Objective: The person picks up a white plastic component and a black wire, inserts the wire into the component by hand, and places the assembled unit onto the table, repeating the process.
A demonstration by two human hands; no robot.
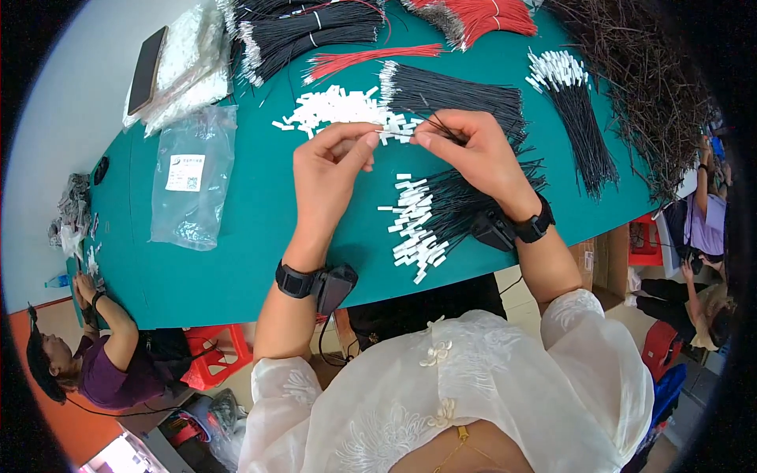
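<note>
My left hand (pixel 335 162) is closed in a pinch, thumb against forefinger, at one end of a small white sleeve (pixel 396 134). Facing it, my right hand (pixel 473 150) is closed on a thin black wire (pixel 443 128), whose tip points at the sleeve. Whether the wire sits inside the sleeve is too small to tell. Just beyond my fingers lies a heap of loose white sleeves (pixel 335 107). Below my right hand, black wires with white sleeves on their ends (pixel 416 225) are spread in a pile.
Bundles of black wire (pixel 457 93) and red wire (pixel 493 22) lie at the back of the green table (pixel 268 197). A sleeved bundle (pixel 579 118) and tangled dark wires (pixel 639 79) are to the right. A clear bag (pixel 193 181) and phone (pixel 148 69) lie left. Other people sit nearby.
</note>
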